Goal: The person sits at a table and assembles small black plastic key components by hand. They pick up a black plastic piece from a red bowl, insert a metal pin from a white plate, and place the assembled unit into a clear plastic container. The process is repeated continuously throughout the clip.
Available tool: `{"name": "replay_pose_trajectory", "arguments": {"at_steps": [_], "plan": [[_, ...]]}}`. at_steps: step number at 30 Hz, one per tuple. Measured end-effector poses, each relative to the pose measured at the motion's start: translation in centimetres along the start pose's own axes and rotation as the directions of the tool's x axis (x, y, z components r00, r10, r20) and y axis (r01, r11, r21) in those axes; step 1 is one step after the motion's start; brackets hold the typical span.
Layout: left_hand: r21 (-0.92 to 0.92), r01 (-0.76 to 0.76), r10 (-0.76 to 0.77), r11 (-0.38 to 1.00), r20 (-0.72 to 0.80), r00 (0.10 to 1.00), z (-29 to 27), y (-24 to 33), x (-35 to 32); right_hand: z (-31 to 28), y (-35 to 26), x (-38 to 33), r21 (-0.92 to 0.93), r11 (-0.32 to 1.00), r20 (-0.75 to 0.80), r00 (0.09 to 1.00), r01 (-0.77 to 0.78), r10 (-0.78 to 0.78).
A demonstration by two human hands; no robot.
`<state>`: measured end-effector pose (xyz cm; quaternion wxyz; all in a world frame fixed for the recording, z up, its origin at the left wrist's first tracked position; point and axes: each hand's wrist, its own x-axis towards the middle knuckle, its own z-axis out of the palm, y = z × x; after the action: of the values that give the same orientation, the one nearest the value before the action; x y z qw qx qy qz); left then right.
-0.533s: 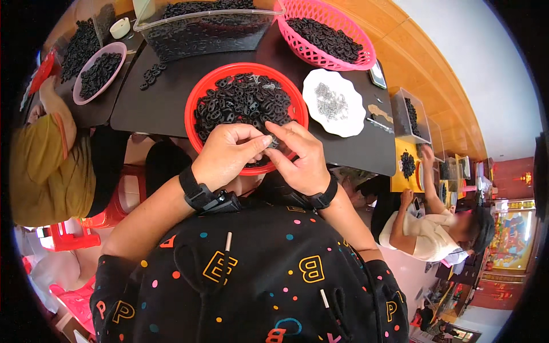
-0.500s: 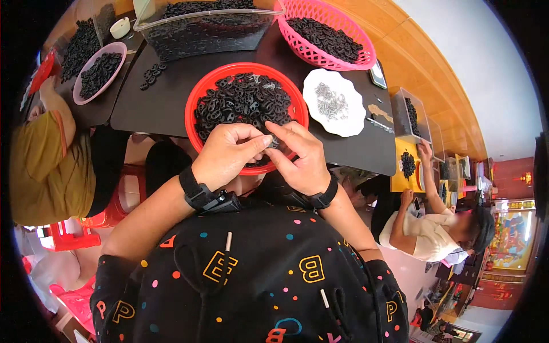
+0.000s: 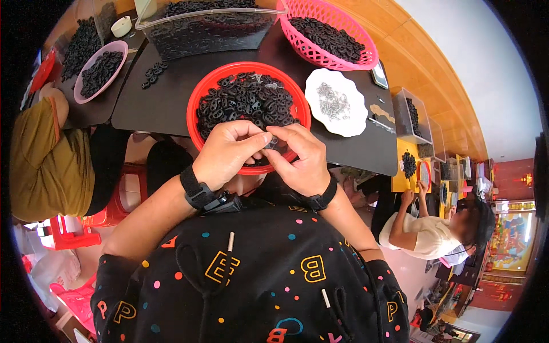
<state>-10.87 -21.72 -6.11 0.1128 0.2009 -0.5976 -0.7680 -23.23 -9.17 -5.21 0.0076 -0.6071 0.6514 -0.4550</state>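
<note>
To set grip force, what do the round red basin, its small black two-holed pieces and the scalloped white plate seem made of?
Round red basin: likely glossy plastic, given its smooth, even rim. Small black two-holed pieces: probably satin moulded plastic, being uniformly shaped. Scalloped white plate: ceramic or plastic; its smooth surface fits either.

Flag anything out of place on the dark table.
A small cluster of black pieces lies loose on the dark table, left of the red basin. It looks stray because similar pieces are heaped inside the basin. I see no clear damage.
</note>
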Motion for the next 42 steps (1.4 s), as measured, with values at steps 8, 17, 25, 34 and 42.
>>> {"name": "replay_pose_trajectory", "arguments": {"at_steps": [8, 17, 25, 34, 42], "plan": [[-0.089, 0.022, -0.022, 0.996, 0.003, 1.000, 0.1, 0.2, -0.2, 0.3, -0.1, 0.0, 0.005, 1.000, -0.043, 0.999, 0.001, -0.001], [-0.054, 0.003, -0.002, 0.999, 0.027, 1.000, 0.2, 0.1, -0.3, 0.3, -0.2, -0.3, 0.000, 1.000, -0.038, 0.999, -0.025, 0.025], [-0.045, 0.013, -0.011, 0.999, 0.041, 0.999, 0.4, 0.0, -0.5, 0.3, 0.5, -0.5, -0.033, 0.998, -0.056, 0.997, 0.057, -0.059], [-0.067, -0.001, 0.003, 0.998, 0.031, 0.999, 0.4, 0.2, -0.6, 0.0, -0.3, -0.7, 0.156, 0.972, -0.043, 0.982, -0.175, 0.183], [0.080, -0.059, 0.066, 0.995, -0.097, 0.993, -0.9, 0.5, -0.3, -2.3, 1.4, -0.3, 0.409, 0.740, 0.418, 0.831, -0.534, 0.368]]}}
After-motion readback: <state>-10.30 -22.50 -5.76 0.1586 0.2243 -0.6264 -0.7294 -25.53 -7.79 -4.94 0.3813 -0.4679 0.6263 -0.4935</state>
